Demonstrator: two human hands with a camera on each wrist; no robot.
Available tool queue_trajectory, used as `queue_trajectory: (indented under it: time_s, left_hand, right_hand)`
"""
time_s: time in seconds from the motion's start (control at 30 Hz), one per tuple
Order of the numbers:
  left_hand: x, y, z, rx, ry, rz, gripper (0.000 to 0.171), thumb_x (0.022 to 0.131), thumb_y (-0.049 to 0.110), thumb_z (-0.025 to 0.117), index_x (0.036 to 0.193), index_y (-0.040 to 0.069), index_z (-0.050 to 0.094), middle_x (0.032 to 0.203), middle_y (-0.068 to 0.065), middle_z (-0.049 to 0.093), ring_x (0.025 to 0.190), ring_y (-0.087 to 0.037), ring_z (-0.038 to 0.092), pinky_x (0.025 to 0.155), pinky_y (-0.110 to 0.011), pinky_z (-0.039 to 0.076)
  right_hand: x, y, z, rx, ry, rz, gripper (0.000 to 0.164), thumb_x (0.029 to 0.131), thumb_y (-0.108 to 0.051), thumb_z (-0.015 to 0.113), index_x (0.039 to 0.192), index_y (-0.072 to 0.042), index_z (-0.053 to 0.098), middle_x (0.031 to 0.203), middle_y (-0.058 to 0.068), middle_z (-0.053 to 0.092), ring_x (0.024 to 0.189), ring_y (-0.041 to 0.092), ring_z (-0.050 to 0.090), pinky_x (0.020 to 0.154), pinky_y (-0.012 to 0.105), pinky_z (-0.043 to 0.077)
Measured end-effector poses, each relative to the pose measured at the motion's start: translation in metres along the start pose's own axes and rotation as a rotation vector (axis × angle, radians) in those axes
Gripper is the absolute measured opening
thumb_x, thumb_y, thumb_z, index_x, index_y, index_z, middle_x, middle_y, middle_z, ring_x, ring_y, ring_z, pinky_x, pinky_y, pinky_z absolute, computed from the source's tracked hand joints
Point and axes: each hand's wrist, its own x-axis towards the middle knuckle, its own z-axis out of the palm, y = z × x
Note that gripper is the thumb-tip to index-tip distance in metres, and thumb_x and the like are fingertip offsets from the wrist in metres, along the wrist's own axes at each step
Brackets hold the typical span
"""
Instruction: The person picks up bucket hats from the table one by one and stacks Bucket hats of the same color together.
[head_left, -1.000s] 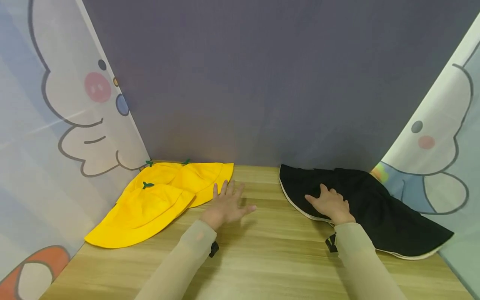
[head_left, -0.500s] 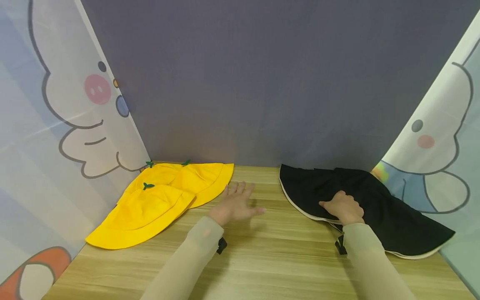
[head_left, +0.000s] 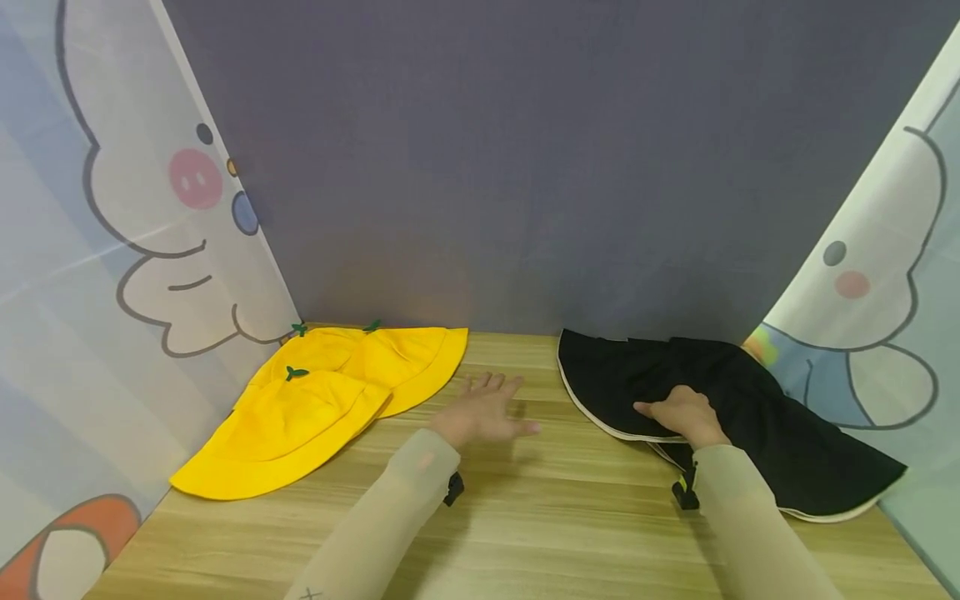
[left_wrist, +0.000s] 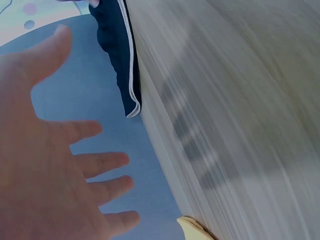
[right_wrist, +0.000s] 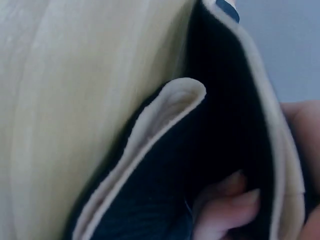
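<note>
My left hand (head_left: 483,412) hovers over the table between the two groups of hats, its fingers straight and spread. It holds nothing, as the left wrist view also shows. My right hand (head_left: 686,414) grips the brim of a black hat (head_left: 611,379) with pale edging. In the right wrist view, fingertips (right_wrist: 230,205) show on one side of that brim, and another part of the hand lies on its other side. A second black brim (right_wrist: 155,185), folded at its pale edge, lies beside it. Another black hat (head_left: 810,450) spreads out to the right, partly behind my right wrist.
Several yellow hats (head_left: 285,417) with green sprout tips lie overlapping at the left. The wooden table (head_left: 555,517) meets a dark grey panel (head_left: 510,167) at the back. Cartoon-printed sheets (head_left: 67,333) stand along both sides.
My right hand has moved slightly right and down, its fingers going from above the black hat to gripping its brim, which now lifts a little. My left hand has drifted right, away from the yellow hats.
</note>
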Motion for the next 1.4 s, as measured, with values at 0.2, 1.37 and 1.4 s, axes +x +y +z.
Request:
queue_trajectory:
  time_s: [0.2, 1.37, 1.4]
  left_hand:
    - [0.004, 0.005, 0.0, 0.014, -0.037, 0.007, 0.096, 0.073, 0.081, 0.04, 0.147, 0.025, 0.015, 0.15, -0.012, 0.013, 0.133, -0.033, 0.007, 0.105, -0.055, 0.004]
    - [0.045, -0.004, 0.004, -0.209, 0.044, -0.072, 0.069, 0.091, 0.045, 0.051, 0.145, 0.013, 0.021, 0.148, -0.013, 0.018, 0.133, -0.031, 0.012, 0.102, -0.049, 0.024]
    - [0.047, -0.003, 0.004, -0.199, 0.044, -0.076, 0.069, 0.091, 0.044, 0.051, 0.145, 0.013, 0.021, 0.148, -0.013, 0.018, 0.133, -0.031, 0.012, 0.102, -0.049, 0.024]
  right_hand:
    - [-0.006, -0.004, -0.003, 0.008, -0.022, 0.038, 0.097, 0.075, -0.072, 0.051, 0.121, 0.013, 0.043, 0.118, 0.039, 0.041, 0.091, 0.05, 0.048, 0.068, 0.054, 0.044]
    - [-0.011, -0.005, 0.01, -0.128, -0.064, -0.289, 0.102, 0.076, -0.064, 0.058, 0.132, 0.016, 0.027, 0.13, 0.037, 0.034, 0.112, 0.051, 0.036, 0.087, 0.057, 0.037]
    - [-0.01, -0.006, 0.011, -0.134, -0.062, -0.295, 0.102, 0.076, -0.064, 0.058, 0.132, 0.015, 0.027, 0.129, 0.037, 0.035, 0.112, 0.05, 0.037, 0.087, 0.056, 0.038]
